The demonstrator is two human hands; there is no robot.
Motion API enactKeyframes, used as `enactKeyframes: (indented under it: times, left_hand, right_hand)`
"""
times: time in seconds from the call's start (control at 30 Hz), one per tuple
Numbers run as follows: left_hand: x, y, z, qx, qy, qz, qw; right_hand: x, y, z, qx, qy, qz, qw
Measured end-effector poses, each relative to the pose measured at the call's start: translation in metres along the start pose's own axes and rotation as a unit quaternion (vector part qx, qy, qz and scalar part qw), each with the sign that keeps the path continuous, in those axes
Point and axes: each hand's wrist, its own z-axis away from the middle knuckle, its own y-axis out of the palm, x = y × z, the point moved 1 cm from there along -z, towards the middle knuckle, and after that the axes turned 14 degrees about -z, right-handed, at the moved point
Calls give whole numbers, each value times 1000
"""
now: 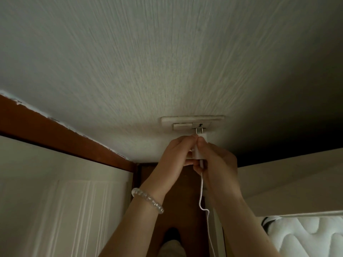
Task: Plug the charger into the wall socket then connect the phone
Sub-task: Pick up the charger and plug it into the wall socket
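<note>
Both hands' grip closed around the charger (197, 152), prongs pointing at the wall socket (193, 122).

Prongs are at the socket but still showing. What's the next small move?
Probably push the charger straight into the wall socket until flush. Both hands, left and right, hold it, and the prongs still show bare metal.
</note>
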Motion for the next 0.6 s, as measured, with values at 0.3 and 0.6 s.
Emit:
enactKeyframes:
  times: [0.3, 0.6]
  left_hand:
    - [-1, 1, 4, 1, 3, 19, 1000]
    - [2, -5, 4, -2, -6, 54, 999]
  right_hand:
    - [-4, -2, -5, 8, -10, -15, 1000]
    - [7, 0, -8, -39, 46, -8, 998]
